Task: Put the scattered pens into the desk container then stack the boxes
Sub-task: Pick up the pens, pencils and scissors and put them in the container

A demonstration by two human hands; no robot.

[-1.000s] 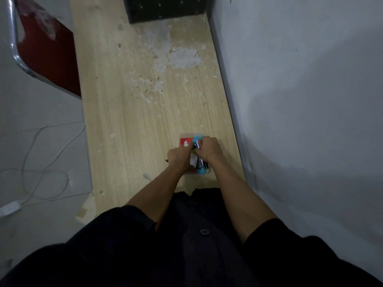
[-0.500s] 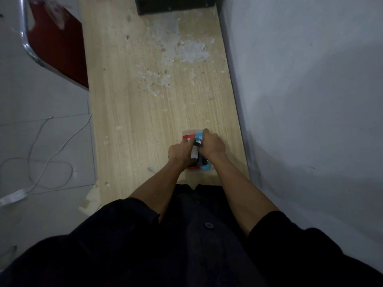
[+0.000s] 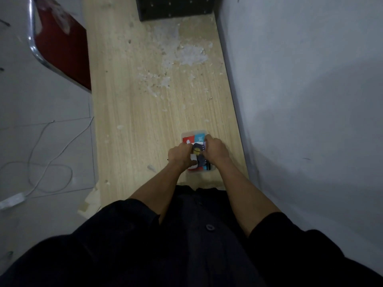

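Observation:
A small clear plastic box (image 3: 187, 135) with a red and blue label lies on the wooden desk (image 3: 141, 112), near the front right corner. On top of it sits a smaller dark box (image 3: 198, 149) with a yellow mark. My left hand (image 3: 179, 155) grips the dark box from the left and my right hand (image 3: 215, 151) grips it from the right, so both hands cover much of the boxes. No pens can be made out.
A black container (image 3: 176, 7) stands at the far end of the desk. White flakes (image 3: 182, 56) litter the desk's middle. The grey wall (image 3: 300, 100) runs along the right edge. A red chair (image 3: 60, 44) and a white cable (image 3: 41, 158) are on the floor at left.
The camera has shifted slightly. Both hands stay closed around the small dark box on the clear box, which has barely moved.

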